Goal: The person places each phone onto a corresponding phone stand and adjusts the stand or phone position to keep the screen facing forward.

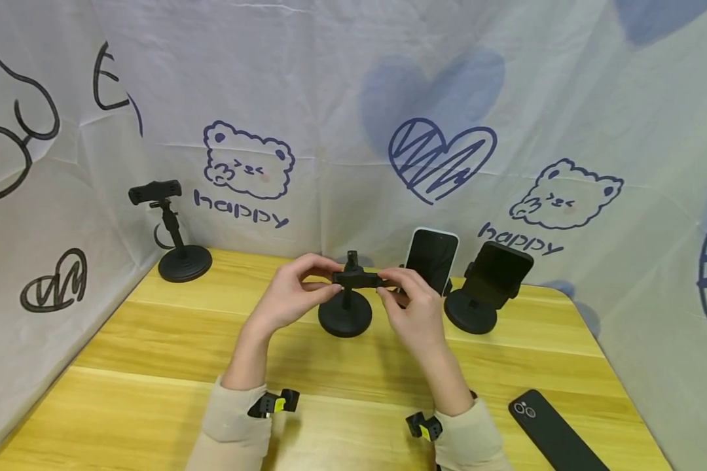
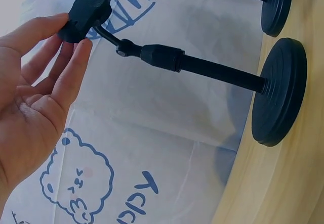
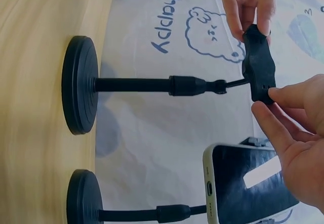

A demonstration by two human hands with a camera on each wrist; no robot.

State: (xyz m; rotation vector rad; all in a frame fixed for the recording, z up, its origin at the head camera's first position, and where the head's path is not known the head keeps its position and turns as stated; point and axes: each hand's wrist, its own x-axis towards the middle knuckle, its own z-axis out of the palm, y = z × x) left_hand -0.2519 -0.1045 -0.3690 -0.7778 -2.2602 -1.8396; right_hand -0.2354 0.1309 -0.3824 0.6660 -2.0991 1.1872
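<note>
A black phone stand with a round base [image 1: 345,315] stands upright in the middle of the table. Its clamp head [image 1: 357,280] sits at the top of the pole [image 2: 217,72]. My left hand [image 1: 291,291] pinches the clamp's left end between thumb and fingers. At the opposite end, my right hand [image 1: 414,307] pinches the clamp the same way. The right wrist view shows both hands on the clamp [image 3: 259,64], which holds no phone. Just right of the stand, a white-edged phone [image 1: 431,258] rests in another stand, partly behind my right hand.
Another stand [image 1: 473,311] at the right carries a dark phone [image 1: 499,273]. An empty phone stand [image 1: 184,263] is at the back left corner. A black phone [image 1: 556,432] lies face down at the front right of the wooden table [image 1: 124,392]. A printed cloth [image 1: 330,78] hangs behind.
</note>
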